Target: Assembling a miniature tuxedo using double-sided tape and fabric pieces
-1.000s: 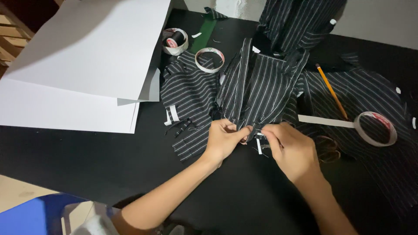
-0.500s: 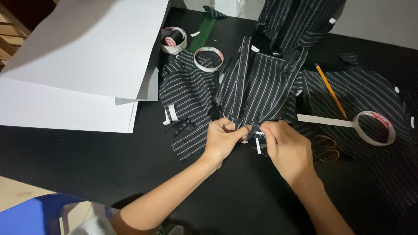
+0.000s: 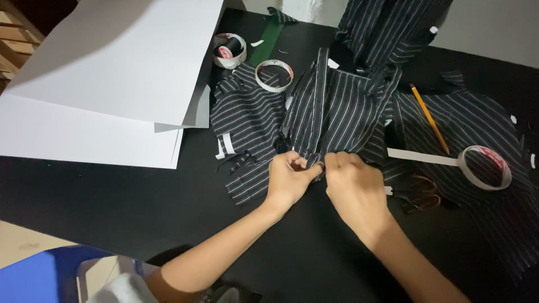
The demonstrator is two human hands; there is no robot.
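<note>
A fold of black cloth with thin white stripes (image 3: 337, 120), spread at the middle of the black table (image 3: 112, 202), is pinched at its near edge between both hands. The fingers of the left hand (image 3: 289, 179) are closed on the fold; those of the right hand (image 3: 353, 188) are closed on the same edge, touching the left. The step in hand is judged to be fixing or gathering this edge; steady pinching is called for next. White paper sheets (image 3: 112, 73) lie at the left, apart. Three white tape rolls (image 3: 485, 167) (image 3: 274, 74) (image 3: 229, 49) and a yellow pencil (image 3: 429, 118) rest on or near the cloth, none obstructing the hands.
</note>
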